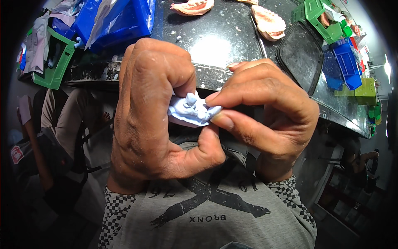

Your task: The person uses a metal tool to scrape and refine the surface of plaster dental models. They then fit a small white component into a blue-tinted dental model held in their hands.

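A small, pale blue, lumpy putty-like piece (188, 111) is held up in front of the bench's near edge, between my two hands. My left hand (145, 108) is closed round its left side, with the forefinger bent over the top and the thumb curled below. At the piece's right end, my right hand (261, 110) pinches a narrow tip of it between thumb and fingers. My left fingers cover part of the piece, so its full shape is hidden.
Across the dark, speckled bench (174, 41) lie a dental cast (268, 23), another cast (192, 7), a thin metal tool (259, 37) and a black tray (301, 57). Blue bins (118, 25) and green bins (54, 62) flank it. Another person sits at the left (62, 112).
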Demonstrator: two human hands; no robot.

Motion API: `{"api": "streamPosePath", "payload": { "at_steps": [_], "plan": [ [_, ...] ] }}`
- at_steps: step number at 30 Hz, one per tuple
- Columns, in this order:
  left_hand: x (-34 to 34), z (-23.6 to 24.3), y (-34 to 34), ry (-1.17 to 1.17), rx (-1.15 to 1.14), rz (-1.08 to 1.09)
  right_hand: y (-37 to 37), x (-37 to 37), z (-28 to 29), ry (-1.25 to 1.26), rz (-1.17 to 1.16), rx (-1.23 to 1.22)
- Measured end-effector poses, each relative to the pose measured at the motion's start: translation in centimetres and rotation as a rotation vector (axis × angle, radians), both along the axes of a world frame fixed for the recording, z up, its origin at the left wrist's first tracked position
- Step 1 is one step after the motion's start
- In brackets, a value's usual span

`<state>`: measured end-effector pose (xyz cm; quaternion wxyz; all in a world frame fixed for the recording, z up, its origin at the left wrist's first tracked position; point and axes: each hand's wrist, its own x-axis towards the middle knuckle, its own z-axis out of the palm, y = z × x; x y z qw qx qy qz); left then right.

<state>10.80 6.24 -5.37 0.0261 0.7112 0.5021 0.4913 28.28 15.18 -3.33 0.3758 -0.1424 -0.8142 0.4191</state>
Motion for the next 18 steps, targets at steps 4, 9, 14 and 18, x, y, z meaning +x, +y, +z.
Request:
{"api": "streamPosePath", "payload": {
  "at_steps": [4,9,14,18],
  "plan": [
    [0.1,0.4,-0.2,0.022,-0.031,0.035,-0.2,-0.1,-0.2,0.013,-0.014,-0.038],
    [-0.1,-0.2,-0.1,0.045,-0.019,0.042,-0.3,-0.3,-0.3,0.014,-0.028,-0.034],
    [0.0,-0.7,-0.6,-0.238,-0.156,0.051,-0.7,-0.6,-0.4,-0.015,-0.029,-0.041],
    [0.0,-1.6,-0.5,-0.427,-0.200,0.030,-0.5,-0.9,-1.1,-0.003,-0.035,-0.044]
  ]
}}
